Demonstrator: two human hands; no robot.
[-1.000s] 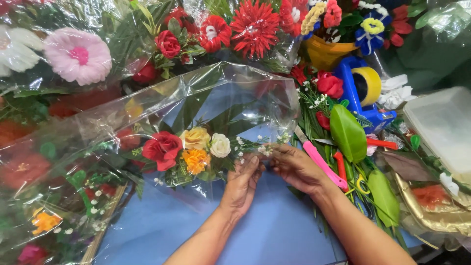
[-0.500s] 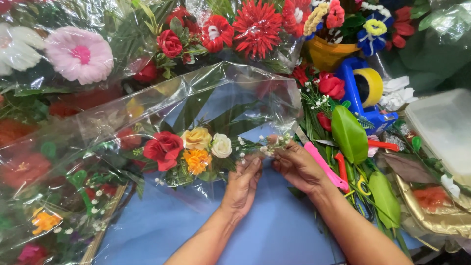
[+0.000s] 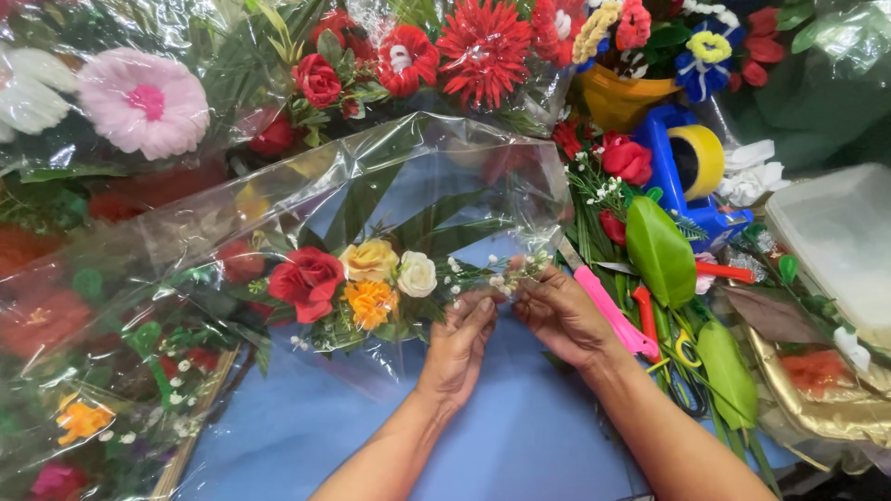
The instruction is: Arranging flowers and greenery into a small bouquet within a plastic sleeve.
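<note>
So both hands are working the stem end of a small artificial bouquet (image 3: 362, 278) that's lying on its side on a blue work surface (image 3: 520, 436), flower heads pointing left. It's got a red rose, a yellow rose, a little white rose and an orange bloom, with long green leaves fanned out behind.

Left hand (image 3: 459, 343) comes up from the bottom, fingers curled in loosely, fingertips pinched on the stems right where the tiny white filler sprig (image 3: 506, 274) sticks out. Not a fist, more of a light pinch. Right hand (image 3: 561, 315) is right next to it, fingers bent and thumb tucked in, gripping the same bundle of stems from the other side. The two hands are nearly touching at the fingertips. Can't really see what's inside the right palem, the knuckles hide it.

A sheet of clear cellophane (image 3: 371, 186) sits over and behind the bouquet, arching up toward the back.

Just right of the right hand there's a pink-handled cutter (image 3: 613, 311) lying on the surface, plus loose green fabric leaves (image 3: 659, 250) and red-handled scissors (image 3: 650, 311). Further back is a blue tape dispenser (image 3: 677, 186) with a yellow roll. More wrapped fake flowers all around, including a big pink daisy-type bloom (image 3: 144, 102) top left and a spiky red one (image 3: 483, 46) top middle
</note>
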